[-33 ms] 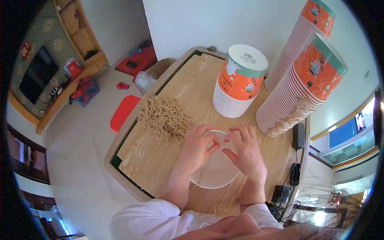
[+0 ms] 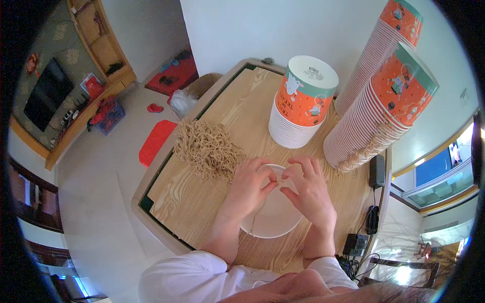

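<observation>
On the wooden table (image 2: 179, 212) stands a white bowl (image 2: 280, 217). Over it, the right hand (image 2: 308, 192) curves half open, nothing clearly held, while the left hand (image 2: 252, 184) pinches a thin tan strand (image 2: 253, 222), probably best handled with a light grip and small, steady moves

Twine heap (image 2: 207, 149) on table (image 2: 245, 103), left of bowl (image 2: 278, 217); tub stacks (image 2: 364, 121) behind bowl, towards right.

Between one and two o'clock, the short paper-tub stack (image 2: 298, 132) carries dark lettering (image 2: 291, 104) on its orange band (image 2: 304, 108) and tiny unreadable print (image 2: 313, 74) on its white base (image 2: 297, 66).
</observation>
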Action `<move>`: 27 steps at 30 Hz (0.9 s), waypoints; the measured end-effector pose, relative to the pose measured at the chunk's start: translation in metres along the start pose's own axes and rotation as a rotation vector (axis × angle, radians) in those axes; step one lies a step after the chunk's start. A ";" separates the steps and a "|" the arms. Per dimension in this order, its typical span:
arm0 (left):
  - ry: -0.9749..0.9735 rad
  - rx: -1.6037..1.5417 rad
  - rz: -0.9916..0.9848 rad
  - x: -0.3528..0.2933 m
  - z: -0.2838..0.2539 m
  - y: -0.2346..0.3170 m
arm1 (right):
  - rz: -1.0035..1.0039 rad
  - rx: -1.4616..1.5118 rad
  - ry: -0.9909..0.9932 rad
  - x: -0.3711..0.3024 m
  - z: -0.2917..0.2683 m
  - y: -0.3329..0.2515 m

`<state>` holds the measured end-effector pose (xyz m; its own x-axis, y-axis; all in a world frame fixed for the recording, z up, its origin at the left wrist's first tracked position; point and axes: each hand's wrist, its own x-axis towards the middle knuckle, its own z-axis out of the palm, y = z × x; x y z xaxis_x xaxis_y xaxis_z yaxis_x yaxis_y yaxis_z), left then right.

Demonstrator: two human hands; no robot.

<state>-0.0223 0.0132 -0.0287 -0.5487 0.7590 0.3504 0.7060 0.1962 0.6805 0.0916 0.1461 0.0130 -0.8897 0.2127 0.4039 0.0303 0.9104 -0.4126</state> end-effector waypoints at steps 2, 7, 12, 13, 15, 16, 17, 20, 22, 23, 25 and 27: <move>0.005 -0.014 0.005 0.000 0.000 0.000 | -0.043 -0.036 0.013 0.002 0.004 0.001; 0.001 -0.031 0.013 -0.001 -0.003 0.000 | -0.088 -0.023 0.023 0.004 0.012 0.008; -0.008 0.001 -0.004 0.000 -0.005 0.001 | -0.085 0.014 0.025 0.005 0.006 0.004; -0.008 0.017 -0.004 0.000 -0.005 0.000 | -0.080 0.023 0.031 0.005 0.006 0.004; -0.012 0.003 -0.009 0.000 -0.004 0.002 | -0.102 0.009 0.019 0.003 0.007 0.008; -0.017 -0.011 -0.012 0.000 -0.004 0.003 | -0.125 -0.006 0.009 0.003 0.007 0.010; -0.017 -0.009 -0.015 -0.001 -0.004 0.002 | -0.126 -0.004 0.008 0.003 0.007 0.009; 0.013 0.035 0.017 -0.001 -0.003 0.001 | -0.102 0.007 -0.003 0.003 0.007 0.009; 0.006 0.022 0.028 -0.001 -0.001 -0.001 | -0.076 0.004 0.005 0.003 0.009 0.012; 0.006 0.023 0.028 -0.001 -0.001 -0.001 | -0.076 0.004 0.005 0.003 0.009 0.012; -0.001 0.008 0.012 -0.001 -0.001 0.000 | -0.093 0.007 0.010 0.003 0.008 0.013; 0.010 -0.005 0.012 -0.001 -0.001 -0.001 | -0.112 0.004 0.011 0.003 0.009 0.012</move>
<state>-0.0228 0.0118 -0.0293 -0.5445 0.7550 0.3654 0.7106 0.1838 0.6792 0.0852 0.1546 0.0024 -0.8823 0.1138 0.4567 -0.0707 0.9273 -0.3676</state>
